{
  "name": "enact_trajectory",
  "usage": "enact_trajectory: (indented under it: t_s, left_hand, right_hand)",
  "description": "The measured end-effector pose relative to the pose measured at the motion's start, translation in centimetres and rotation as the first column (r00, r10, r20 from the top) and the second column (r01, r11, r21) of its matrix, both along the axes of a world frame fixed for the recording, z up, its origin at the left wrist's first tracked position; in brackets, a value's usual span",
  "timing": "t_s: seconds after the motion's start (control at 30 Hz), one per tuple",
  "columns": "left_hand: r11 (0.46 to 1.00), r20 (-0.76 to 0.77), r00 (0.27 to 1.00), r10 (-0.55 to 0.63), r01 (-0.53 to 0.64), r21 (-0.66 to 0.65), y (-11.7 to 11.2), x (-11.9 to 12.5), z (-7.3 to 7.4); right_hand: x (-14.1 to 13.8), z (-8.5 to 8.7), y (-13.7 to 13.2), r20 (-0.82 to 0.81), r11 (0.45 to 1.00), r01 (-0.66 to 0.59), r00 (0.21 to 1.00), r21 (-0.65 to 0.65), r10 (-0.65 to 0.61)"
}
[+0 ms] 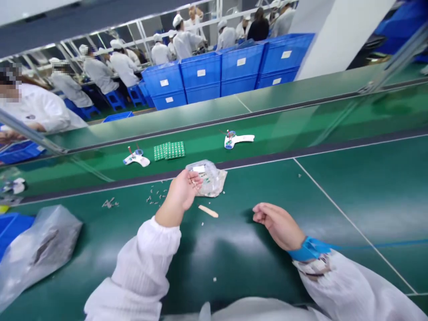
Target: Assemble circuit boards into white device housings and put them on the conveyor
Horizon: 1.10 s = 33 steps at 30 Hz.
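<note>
L hand (182, 191) is up off the table w/ palm cupped, fingers curled loosely round a few tiny parts (193, 180), fingertips just at the edge of a small clear bag (210, 179). The bag lies flat on the green table (334, 200), near the belt edge, w/ more bits inside. R hand (279, 224) rests on the table well apart from the bag, fingers half curled and relaxed, nothing seen in it; blue wrist strap (309, 248) on that wrist. A tan stick (207, 211) lies btwn the hands, nearer L. Loose metal bits (155, 196) are scattered left of L hand, another small clump (109, 203) further left. Big crumpled plastic bag (36, 249) at far left. On the conveyor (301, 120) behind: two white housings (137, 158) (237, 139) and a green PCB panel (169, 150) btwn them. Blue crates (200, 76) and workers in white in bkgd.
</note>
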<state>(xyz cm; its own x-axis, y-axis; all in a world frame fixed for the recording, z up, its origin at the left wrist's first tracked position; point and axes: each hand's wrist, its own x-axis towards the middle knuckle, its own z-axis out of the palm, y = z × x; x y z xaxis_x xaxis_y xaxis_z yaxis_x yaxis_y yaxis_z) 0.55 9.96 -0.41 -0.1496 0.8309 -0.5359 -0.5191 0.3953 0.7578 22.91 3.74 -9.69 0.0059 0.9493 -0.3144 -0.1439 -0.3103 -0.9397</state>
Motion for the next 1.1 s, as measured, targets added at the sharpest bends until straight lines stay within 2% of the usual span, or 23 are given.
enact_trajectory:
  t_s: [0.03, 0.1, 0.17, 0.23, 0.33, 0.4, 0.47, 0.53, 0.63, 0.7, 0.77, 0.87, 0.97, 1.03, 1.1]
  left_hand:
    - [0.999, -0.063, 0.998, -0.027, 0.025, -0.019, 1.6, 0.3, -0.3]
    - [0.995, -0.172, 0.981, -0.085, 0.074, -0.068, 3.3, 0.3, -0.5]
    - [0.992, -0.272, 0.956, -0.108, 0.087, -0.088, 3.5, -0.2, -0.2]
    - [0.994, -0.347, 0.932, -0.103, 0.087, -0.061, 2.9, -0.8, 0.7]
    - [0.996, -0.392, 0.916, -0.088, 0.094, -0.005, 1.6, -1.6, 1.7]
    - [0.993, -0.385, 0.917, -0.105, 0.116, 0.004, 0.6, -2.0, 1.5]
    - [0.988, -0.384, 0.912, -0.144, 0.156, 0.002, -0.6, -2.3, 0.5]
    - [0.986, -0.374, 0.916, -0.143, 0.165, 0.027, -1.7, -2.6, -0.9]
    - [0.991, -0.34, 0.934, -0.108, 0.126, 0.032, -2.9, -3.0, -2.6]
    - [0.993, -0.347, 0.933, -0.094, 0.115, 0.04, -3.4, -3.4, -3.0]
    - [0.991, -0.366, 0.927, -0.08, 0.112, 0.068, -3.4, -3.5, -3.0]
    - [0.982, -0.405, 0.911, -0.078, 0.139, 0.125, -2.9, -2.7, -2.7]
    - [0.945, -0.424, 0.897, -0.123, 0.236, 0.227, -2.4, -0.6, -2.3]
    - [0.885, -0.438, 0.888, -0.14, 0.311, 0.347, -2.4, 0.9, -1.8]
    - [0.801, -0.415, 0.895, -0.164, 0.366, 0.473, -2.7, 2.1, -1.4]
  right_hand:
    - [0.9, -0.1, 0.1, 0.026, 1.0, 0.021, 0.999, 0.011, -0.022]
    - [2.9, -0.3, 0.7, 0.099, 0.998, 0.048, 0.994, 0.041, -0.052]
    - [4.7, -0.4, 2.1, 0.203, 0.996, 0.041, 0.978, 0.078, -0.056]
    - [6.2, -0.3, 4.8, 0.34, 0.993, -0.007, 0.94, 0.117, -0.033]
    - [7.0, 0.4, 11.8, 0.569, 0.98, -0.11, 0.823, 0.167, -0.005]
    - [6.6, 1.2, 17.5, 0.689, 0.967, -0.156, 0.724, 0.203, -0.027]
    - [5.9, 1.9, 23.1, 0.778, 0.96, -0.206, 0.628, 0.188, -0.017]
    - [5.4, 2.5, 27.3, 0.838, 0.961, -0.248, 0.545, 0.126, 0.031]
    - [5.0, 3.1, 30.3, 0.87, 0.951, -0.308, 0.475, 0.025, 0.131]
    - [5.0, 3.4, 30.1, 0.856, 0.932, -0.363, 0.477, -0.016, 0.201]
    - [5.0, 4.0, 28.4, 0.816, 0.901, -0.432, 0.512, -0.025, 0.268]
    - [4.4, 5.3, 23.7, 0.7, 0.827, -0.561, 0.599, 0.021, 0.388]
    - [2.7, 6.7, 17.7, 0.473, 0.697, -0.709, 0.653, 0.108, 0.591]
    - [0.9, 7.2, 13.9, 0.26, 0.594, -0.789, 0.613, 0.157, 0.746]
    - [-0.9, 7.1, 11.0, 0.048, 0.488, -0.851, 0.505, 0.195, 0.862]
